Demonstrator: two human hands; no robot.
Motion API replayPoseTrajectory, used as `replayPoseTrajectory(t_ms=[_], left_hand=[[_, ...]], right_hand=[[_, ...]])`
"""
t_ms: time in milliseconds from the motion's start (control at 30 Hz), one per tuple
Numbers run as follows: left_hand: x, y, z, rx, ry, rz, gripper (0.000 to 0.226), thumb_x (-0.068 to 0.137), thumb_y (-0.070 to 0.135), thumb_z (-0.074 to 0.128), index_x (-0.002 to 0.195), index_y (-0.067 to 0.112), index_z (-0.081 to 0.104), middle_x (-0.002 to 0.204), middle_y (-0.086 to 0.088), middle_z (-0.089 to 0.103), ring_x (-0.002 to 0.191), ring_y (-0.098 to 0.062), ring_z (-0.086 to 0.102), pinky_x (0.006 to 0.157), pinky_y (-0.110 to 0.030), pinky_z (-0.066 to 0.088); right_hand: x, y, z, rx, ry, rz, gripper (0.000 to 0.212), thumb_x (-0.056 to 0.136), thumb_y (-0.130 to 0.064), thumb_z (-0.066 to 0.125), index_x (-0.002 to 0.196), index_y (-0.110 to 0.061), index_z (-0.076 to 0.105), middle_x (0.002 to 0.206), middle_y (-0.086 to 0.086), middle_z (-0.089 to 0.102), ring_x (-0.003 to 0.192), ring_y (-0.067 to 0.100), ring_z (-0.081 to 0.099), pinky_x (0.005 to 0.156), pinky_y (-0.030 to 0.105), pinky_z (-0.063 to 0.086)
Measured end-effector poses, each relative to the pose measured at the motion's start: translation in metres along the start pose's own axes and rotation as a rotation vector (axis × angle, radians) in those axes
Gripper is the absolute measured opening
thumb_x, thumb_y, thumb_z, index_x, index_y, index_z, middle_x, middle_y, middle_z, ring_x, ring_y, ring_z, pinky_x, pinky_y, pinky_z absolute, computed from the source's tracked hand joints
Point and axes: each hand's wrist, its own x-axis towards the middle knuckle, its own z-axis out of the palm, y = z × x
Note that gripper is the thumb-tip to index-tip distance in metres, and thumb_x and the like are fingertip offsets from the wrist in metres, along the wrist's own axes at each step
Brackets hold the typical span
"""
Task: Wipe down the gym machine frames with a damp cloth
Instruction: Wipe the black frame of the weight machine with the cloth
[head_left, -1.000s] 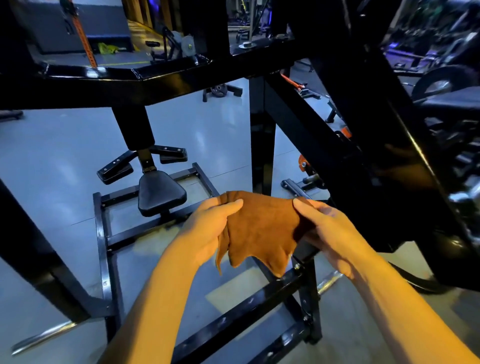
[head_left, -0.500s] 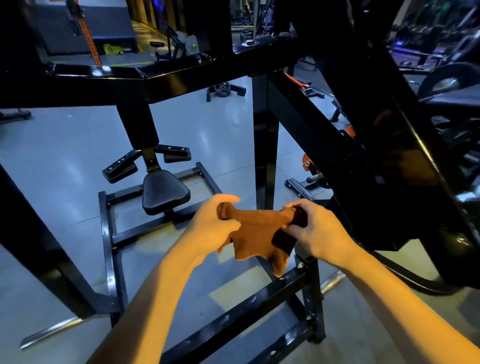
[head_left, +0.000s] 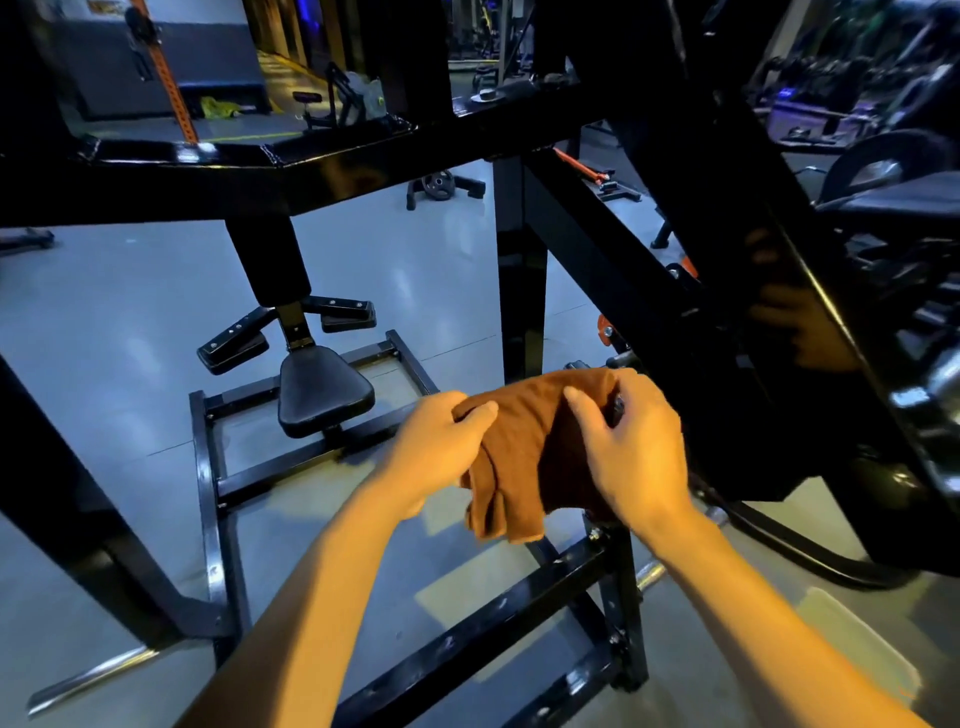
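A brown cloth (head_left: 524, 457), folded over, hangs between my two hands in mid-air. My left hand (head_left: 441, 452) grips its left edge with the thumb on top. My right hand (head_left: 634, 452) lies over its right side, fingers curled on it. Around them stands a black gym machine frame: a thick crossbeam (head_left: 311, 171) above, a slanted beam (head_left: 623, 270) just right of the cloth, an upright post (head_left: 519, 291) behind it, and a floor base (head_left: 493, 623) below. The cloth is apart from the beams.
A small black seat pad (head_left: 322, 395) with two footrests (head_left: 234, 353) sits on the base frame at left. A chrome bar (head_left: 88, 675) lies on the grey floor. More machines and a weight plate (head_left: 439, 184) stand behind and to the right.
The cloth went from spread flat to folded double between my hands. Both hands have come closer together, and my right hand has moved over the cloth's top.
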Motion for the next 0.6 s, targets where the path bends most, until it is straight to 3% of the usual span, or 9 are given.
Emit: replayPoseTrajectory(t_ms=[67,133,200,267,333,400,467,533,600], left_hand=[[-0.003,0.006,0.012,-0.279,-0.067,-0.125,0.041,0.107,0.042,0.052,0.114,0.005,0.069,0.097,-0.018,0.076,0.088,-0.029,0.076,0.081,-0.051,0.063],[-0.009,0.013,0.018,-0.503,-0.182,-0.181,0.055,0.106,0.053,0.046,0.115,0.005,0.072,0.101,-0.019,0.077,0.095,-0.030,0.076,0.089,-0.053,0.061],[-0.014,0.015,0.019,-0.558,-0.233,-0.127,0.057,0.101,0.057,0.053,0.117,0.006,0.072,0.107,-0.019,0.076,0.103,-0.031,0.074,0.094,-0.054,0.058],[-0.016,0.014,0.020,-0.525,-0.212,-0.052,0.040,0.100,0.039,0.063,0.123,0.007,0.068,0.110,-0.016,0.076,0.104,-0.030,0.074,0.098,-0.058,0.056],[-0.014,0.012,0.018,-0.525,-0.178,-0.030,0.032,0.102,0.026,0.062,0.129,0.008,0.064,0.112,-0.014,0.076,0.105,-0.028,0.074,0.098,-0.057,0.056],[-0.014,0.016,0.016,-0.547,-0.182,-0.021,0.032,0.104,0.024,0.059,0.132,0.009,0.063,0.113,-0.012,0.077,0.106,-0.027,0.074,0.094,-0.052,0.059],[-0.016,0.021,0.012,-0.584,-0.235,0.002,0.031,0.103,0.023,0.058,0.131,0.010,0.063,0.115,-0.013,0.076,0.107,-0.029,0.073,0.092,-0.053,0.060],[-0.019,0.027,0.010,-0.615,-0.303,0.020,0.029,0.102,0.022,0.059,0.129,0.012,0.065,0.115,-0.013,0.076,0.107,-0.028,0.074,0.088,-0.051,0.061],[-0.017,0.028,0.012,-0.587,-0.256,0.036,0.027,0.101,0.023,0.064,0.126,0.014,0.066,0.113,-0.011,0.076,0.104,-0.026,0.075,0.085,-0.046,0.063]], right_hand=[[-0.016,-0.013,0.008,0.027,0.026,-0.093,0.010,0.100,-0.030,0.069,0.101,-0.035,0.060,0.097,-0.014,0.055,0.093,-0.007,0.055,0.075,0.009,0.042],[-0.032,-0.021,0.013,0.113,-0.052,-0.156,0.020,0.100,-0.020,0.070,0.115,-0.033,0.066,0.106,-0.014,0.055,0.100,-0.007,0.055,0.081,0.005,0.040],[-0.045,-0.024,0.015,0.165,-0.202,-0.201,0.033,0.099,-0.018,0.070,0.131,-0.025,0.065,0.114,-0.016,0.056,0.106,-0.003,0.058,0.088,0.008,0.045],[-0.052,-0.024,0.009,0.319,-0.289,-0.131,0.034,0.100,-0.015,0.069,0.132,-0.023,0.068,0.118,-0.014,0.065,0.109,0.006,0.065,0.091,0.019,0.053],[-0.049,-0.020,-0.001,0.480,-0.163,0.015,0.030,0.101,-0.012,0.066,0.127,-0.027,0.070,0.116,-0.010,0.071,0.106,0.010,0.069,0.088,0.025,0.057],[-0.038,-0.015,-0.013,0.390,-0.088,0.102,0.032,0.100,-0.027,0.068,0.131,-0.035,0.064,0.128,-0.012,0.066,0.118,0.006,0.062,0.096,0.025,0.053],[-0.022,-0.013,-0.024,0.419,-0.310,0.191,0.040,0.097,-0.044,0.067,0.136,-0.038,0.060,0.130,-0.015,0.066,0.120,0.007,0.063,0.095,0.026,0.053],[-0.011,-0.016,-0.032,0.570,-0.533,0.240,0.036,0.096,-0.041,0.066,0.130,-0.030,0.065,0.114,-0.008,0.076,0.101,0.014,0.074,0.080,0.025,0.060],[-0.005,-0.018,-0.035,0.551,-0.539,0.191,0.027,0.096,-0.036,0.069,0.121,-0.027,0.070,0.105,-0.008,0.078,0.093,0.013,0.076,0.076,0.025,0.061]])
